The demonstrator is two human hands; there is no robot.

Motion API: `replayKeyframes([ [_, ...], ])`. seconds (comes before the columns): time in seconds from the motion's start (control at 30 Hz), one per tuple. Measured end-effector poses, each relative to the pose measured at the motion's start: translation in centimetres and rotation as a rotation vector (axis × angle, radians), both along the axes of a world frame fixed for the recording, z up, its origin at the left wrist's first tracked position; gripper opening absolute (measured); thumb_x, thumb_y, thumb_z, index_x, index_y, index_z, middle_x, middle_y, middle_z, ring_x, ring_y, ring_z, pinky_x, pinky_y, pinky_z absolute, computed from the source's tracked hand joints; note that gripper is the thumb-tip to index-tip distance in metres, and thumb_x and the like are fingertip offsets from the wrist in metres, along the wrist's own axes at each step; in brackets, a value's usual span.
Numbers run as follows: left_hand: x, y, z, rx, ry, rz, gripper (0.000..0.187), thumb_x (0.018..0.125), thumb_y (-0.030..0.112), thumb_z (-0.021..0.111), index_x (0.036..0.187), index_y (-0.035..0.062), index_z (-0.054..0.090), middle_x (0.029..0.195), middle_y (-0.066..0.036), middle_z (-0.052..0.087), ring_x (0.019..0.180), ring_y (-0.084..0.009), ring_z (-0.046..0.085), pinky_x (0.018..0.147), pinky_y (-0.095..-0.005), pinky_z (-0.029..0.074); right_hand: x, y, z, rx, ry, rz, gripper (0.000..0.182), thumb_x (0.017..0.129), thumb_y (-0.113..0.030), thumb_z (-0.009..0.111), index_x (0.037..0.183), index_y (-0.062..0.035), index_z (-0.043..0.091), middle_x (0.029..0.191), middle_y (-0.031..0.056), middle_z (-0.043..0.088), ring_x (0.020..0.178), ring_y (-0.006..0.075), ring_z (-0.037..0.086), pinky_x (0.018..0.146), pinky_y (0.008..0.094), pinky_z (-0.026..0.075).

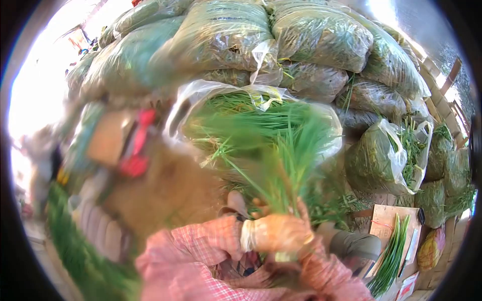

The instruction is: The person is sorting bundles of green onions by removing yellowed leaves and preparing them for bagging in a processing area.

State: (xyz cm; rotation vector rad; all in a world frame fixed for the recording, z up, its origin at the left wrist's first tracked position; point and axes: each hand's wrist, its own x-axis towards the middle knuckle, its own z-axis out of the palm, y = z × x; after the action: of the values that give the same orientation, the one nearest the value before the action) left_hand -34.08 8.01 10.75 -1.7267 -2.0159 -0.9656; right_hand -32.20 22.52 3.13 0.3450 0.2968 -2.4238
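Note:
A bunch of long thin green leaves that look like chives (293,165) stands upright in front of my body, its upper part smeared by motion. My left hand (276,233), in a pale glove, is closed round the low end of the bunch. Against it, my right hand (304,213) grips the same bunch from the other side, partly covered by the left and blurred. Just beyond the hands, a clear plastic bag (175,103) gapes wide, filled with chives (256,118) laid lengthwise.
Stuffed clear bags (221,35) are stacked along the back. An open bag of greens (371,155) stands at the right. Below it lies a wooden board (381,220) bearing a chive bundle (394,256) and a knife (409,248). More greens (75,246) lie at the lower left.

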Motion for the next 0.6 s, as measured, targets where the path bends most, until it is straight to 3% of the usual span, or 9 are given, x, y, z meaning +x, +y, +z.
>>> replayKeyframes([
  [0.03,0.0,-0.2,0.0,-0.020,-0.014,-0.015,0.028,0.073,0.019,0.060,0.099,0.0096,0.053,0.107,-0.010,0.055,0.103,-0.0266,0.051,0.091,-0.0416,0.041,0.0,-1.0,-0.3,0.065,0.056,-0.025,0.046,0.096,-0.032,0.027,0.134,-0.0052,0.031,0.126,0.0157,0.046,0.115,0.0220,0.048,0.100,0.0361,0.039],
  [0.13,0.0,-0.8,0.5,-0.104,-0.104,-0.067,0.036,0.075,0.021,0.060,0.108,0.0079,0.051,0.114,-0.012,0.053,0.109,-0.0277,0.048,0.095,-0.0428,0.036,1.1,-5.1,-5.8,0.763,0.250,-0.353,0.049,0.092,-0.035,0.037,0.129,-0.0030,0.037,0.115,0.0200,0.054,0.110,0.0260,0.052,0.094,0.0354,0.044],
  [0.17,0.4,-1.0,1.2,-0.148,-0.173,-0.095,0.039,0.076,0.021,0.059,0.111,0.0073,0.050,0.116,-0.012,0.052,0.111,-0.0281,0.046,0.097,-0.0432,0.035,1.1,-3.0,-6.2,0.337,0.162,-0.221,0.048,0.092,-0.033,0.038,0.129,-0.0028,0.037,0.114,0.0194,0.055,0.109,0.0248,0.053,0.092,0.0343,0.045],
  [0.27,-0.2,-4.1,4.2,-0.054,-0.585,-0.239,0.042,0.075,0.019,0.061,0.114,0.0052,0.049,0.120,-0.014,0.050,0.114,-0.0302,0.044,0.098,-0.0448,0.033,0.0,-1.9,-3.8,0.263,0.131,-0.236,0.049,0.090,-0.031,0.042,0.129,-0.0030,0.037,0.114,0.0184,0.055,0.110,0.0242,0.053,0.092,0.0341,0.045],
  [0.33,-4.6,-7.9,4.8,0.107,-0.687,-0.080,0.031,0.079,0.016,0.057,0.108,0.0070,0.059,0.115,-0.018,0.053,0.119,-0.0365,0.041,0.100,-0.0481,0.032,-0.1,-1.1,-3.1,0.280,0.125,-0.259,0.050,0.088,-0.029,0.044,0.130,-0.0032,0.036,0.115,0.0177,0.054,0.110,0.0238,0.052,0.093,0.0339,0.044],
  [0.37,-6.1,-9.3,3.2,0.129,-0.495,0.304,0.045,0.075,0.013,0.062,0.119,0.0098,0.053,0.125,-0.018,0.048,0.125,-0.0370,0.035,0.103,-0.0487,0.026,0.6,-0.6,-3.2,0.294,0.116,-0.263,0.050,0.087,-0.028,0.045,0.130,-0.0032,0.036,0.115,0.0174,0.054,0.110,0.0236,0.052,0.093,0.0339,0.044],
  [0.4,-7.2,-9.5,1.9,-0.147,-0.278,0.795,0.062,0.070,0.011,0.066,0.128,0.0114,0.045,0.133,-0.018,0.039,0.127,-0.0385,0.031,0.105,-0.0508,0.023,1.2,-0.1,-3.2,0.312,0.104,-0.259,0.051,0.087,-0.027,0.046,0.130,-0.0033,0.036,0.115,0.0170,0.054,0.110,0.0233,0.052,0.093,0.0338,0.044],
  [0.53,-16.3,-12.4,-8.1,-0.797,0.234,1.075,0.082,0.067,0.031,0.072,0.137,0.0160,0.033,0.143,-0.016,0.023,0.132,-0.0398,0.020,0.108,-0.0544,0.014,5.4,1.7,-3.2,0.352,0.008,-0.206,0.054,0.083,-0.024,0.050,0.131,-0.0036,0.035,0.116,0.0157,0.054,0.110,0.0225,0.051,0.093,0.0335,0.043],
  [0.6,-18.0,-13.3,-10.0,-0.893,0.012,1.073,0.088,0.068,0.044,0.070,0.140,0.0171,0.026,0.145,-0.016,0.019,0.133,-0.0383,0.017,0.108,-0.0539,0.012,6.9,2.6,-3.3,0.369,-0.041,-0.178,0.055,0.082,-0.022,0.052,0.131,-0.0037,0.035,0.116,0.0150,0.053,0.110,0.0221,0.051,0.093,0.0333,0.043],
])
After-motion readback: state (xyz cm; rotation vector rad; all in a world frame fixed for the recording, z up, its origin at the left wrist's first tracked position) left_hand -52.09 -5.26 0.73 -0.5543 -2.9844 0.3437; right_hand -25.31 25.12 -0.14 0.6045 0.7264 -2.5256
